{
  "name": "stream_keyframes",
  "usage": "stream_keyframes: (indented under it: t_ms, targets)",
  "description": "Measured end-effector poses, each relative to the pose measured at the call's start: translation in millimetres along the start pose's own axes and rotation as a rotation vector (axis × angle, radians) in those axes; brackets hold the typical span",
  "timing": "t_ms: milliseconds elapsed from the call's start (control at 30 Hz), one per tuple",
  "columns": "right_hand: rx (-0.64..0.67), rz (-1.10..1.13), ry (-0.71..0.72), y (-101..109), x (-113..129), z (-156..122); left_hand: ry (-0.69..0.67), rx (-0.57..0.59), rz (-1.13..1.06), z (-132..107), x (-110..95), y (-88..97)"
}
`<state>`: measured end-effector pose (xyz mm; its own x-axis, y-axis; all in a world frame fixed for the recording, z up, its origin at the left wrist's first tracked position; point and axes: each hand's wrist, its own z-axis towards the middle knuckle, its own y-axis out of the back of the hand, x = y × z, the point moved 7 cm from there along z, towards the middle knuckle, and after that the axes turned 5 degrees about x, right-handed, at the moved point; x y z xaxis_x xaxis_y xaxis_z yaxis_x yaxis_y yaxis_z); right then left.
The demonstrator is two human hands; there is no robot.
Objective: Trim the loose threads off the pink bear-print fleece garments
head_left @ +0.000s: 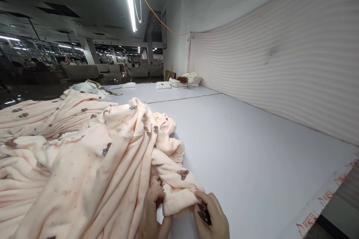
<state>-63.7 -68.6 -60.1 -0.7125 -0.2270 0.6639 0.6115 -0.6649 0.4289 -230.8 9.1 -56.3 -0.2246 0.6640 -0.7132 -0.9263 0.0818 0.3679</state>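
A large heap of pale pink fleece fabric (84, 168), printed with small brown bears and dots, spreads over the left side of the table. At its near right edge, my left hand (154, 209) is closed around a folded, hemmed end of the fleece, thumb below and fingers partly hidden in the folds. My right hand (213, 216) sits at the other side of that end, its fingertips touching the cloth. Tucked in its curled fingers is a small dark tool that looks like thread snips (204, 213), mostly covered by the hand.
The white table (238, 149) runs far ahead, with a seam across it and red-printed tape (308, 224) along its right edge. Folded cloth stacks (179, 83) stand at the far end. A striped pink cloth (275, 63) hangs along the right wall.
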Motion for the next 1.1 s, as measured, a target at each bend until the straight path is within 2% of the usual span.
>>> stream_keyframes:
  t_ms: [67, 100, 167, 233, 267, 333, 400, 500, 600, 667, 733, 833, 967, 1100]
  targets:
    - [-0.019, 0.014, 0.075, 7, 8, 5, -0.054, -0.047, 0.105, -3, -5, 7.4]
    - [-0.026, 0.006, 0.096, 10, 11, 7, -0.029, -0.054, 0.143, -3, -4, 9.4]
    - [-0.042, -0.014, 0.107, 14, 15, 10, 0.134, 0.013, 0.138, -3, 4, 7.0]
    - [-0.034, -0.043, 0.069, 13, 13, 11, 0.316, 0.099, 0.002, -5, 11, 0.0]
    - [-0.014, -0.07, 0.027, 11, 10, 12, 0.359, 0.121, -0.082, -6, 11, -3.0]
    - [0.057, -0.122, -0.054, 3, 3, 12, 0.343, 0.124, -0.173, -5, 2, -4.4]
    - [0.13, -0.127, -0.073, -4, 1, 13, 0.327, 0.054, -0.135, -5, -6, 2.8]
    - [0.117, -0.073, -0.075, -1, 5, 20, 0.331, -0.023, -0.072, -5, -12, 15.2]
    - [0.021, -0.118, -0.164, 10, 6, 32, 0.369, 0.109, -0.246, -3, -10, 11.3]
    - [0.005, -0.162, -0.141, 9, 15, 38, 0.442, 0.235, -0.439, -1, -8, 4.1]
    - [0.051, -0.162, -0.046, 0, 29, 41, 0.507, 0.28, -0.568, 3, -10, 2.7]
    - [0.152, -0.131, 0.056, -15, 48, 45, 0.566, 0.225, -0.615, 15, -16, 9.9]
    - [0.228, -0.175, 0.016, -18, 57, 59, 0.61, 0.11, -0.59, 27, -22, 24.0]
    - [0.444, -0.067, -0.02, -20, 58, 63, 0.674, 0.149, -0.631, 28, -15, 23.2]
